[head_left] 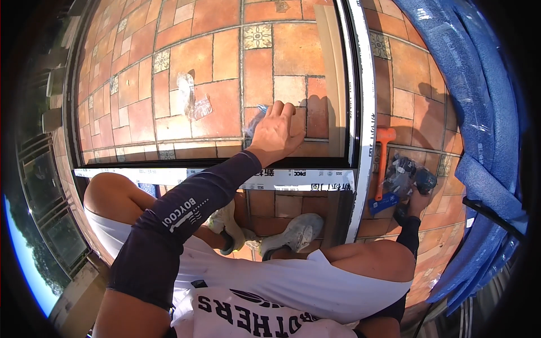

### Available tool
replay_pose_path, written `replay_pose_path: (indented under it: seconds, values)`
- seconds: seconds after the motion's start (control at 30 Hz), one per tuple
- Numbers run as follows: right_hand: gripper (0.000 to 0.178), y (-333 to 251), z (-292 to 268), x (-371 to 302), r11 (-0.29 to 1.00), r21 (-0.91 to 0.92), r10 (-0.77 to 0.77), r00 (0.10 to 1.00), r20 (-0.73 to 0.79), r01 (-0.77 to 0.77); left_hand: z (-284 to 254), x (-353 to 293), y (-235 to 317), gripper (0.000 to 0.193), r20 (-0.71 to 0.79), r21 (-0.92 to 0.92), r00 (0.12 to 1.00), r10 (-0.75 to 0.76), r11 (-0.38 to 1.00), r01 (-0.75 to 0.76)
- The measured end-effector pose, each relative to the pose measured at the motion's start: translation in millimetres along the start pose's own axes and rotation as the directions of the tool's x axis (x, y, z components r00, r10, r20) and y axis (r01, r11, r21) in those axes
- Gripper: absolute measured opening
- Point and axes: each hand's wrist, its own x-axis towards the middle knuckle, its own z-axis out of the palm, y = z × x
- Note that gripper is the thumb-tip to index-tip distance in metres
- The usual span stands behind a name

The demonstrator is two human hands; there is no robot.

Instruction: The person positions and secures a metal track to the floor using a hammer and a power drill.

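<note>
My left hand (276, 132) is over the inside of a large black-edged frame (214, 164), near its lower right corner. Its fingers are curled in, and a small clear plastic bag (256, 120) with blue marking sticks out beside them. Off to the right, outside the frame, my right hand (417, 204) is wrapped round the handle of a dark cordless drill (425, 181) low over the tiles. Beside the drill lie dark items in clear plastic bags (398, 176). An orange mallet (382, 160) and a blue packet (384, 203) lie left of these.
Crumpled clear plastic (191, 101) lies on the tiles inside the frame. White printed film covers the frame's outer bars (365, 84). Blue padded wrapping (479, 101) runs along the right side. A cardboard strip (331, 73) lies inside the right bar. My shoes (296, 234) are below the near bar.
</note>
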Motion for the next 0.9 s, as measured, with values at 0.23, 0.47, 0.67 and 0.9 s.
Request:
replay_pose_path:
  seconds: [0.23, 0.47, 0.67, 0.9]
  values:
    - [0.052, -39, 9, -34, 0.929, -0.323, -0.264, 0.933, -0.245, 0.178, -13, -24, -119, 0.076, 0.281, 0.521, 0.959, 0.035, 0.834, -0.184]
    - [0.041, -103, -47, -136, 0.997, 0.034, 0.078, 0.984, -0.162, -0.073, -18, -6, -144, 0.041, 0.449, 0.244, 0.829, 0.333, 0.847, -0.472]
    - [0.040, -157, -65, -197, 0.967, 0.233, 0.081, 0.993, 0.089, -0.099, -81, 32, -136, 0.034, 0.595, 0.143, 0.713, 0.371, 0.824, -0.548]
    - [0.056, -173, 25, -119, 0.924, -0.164, -0.312, 0.929, 0.198, 0.345, -115, 34, -106, 0.050, 0.568, 0.053, 0.757, 0.323, 0.904, -0.425]
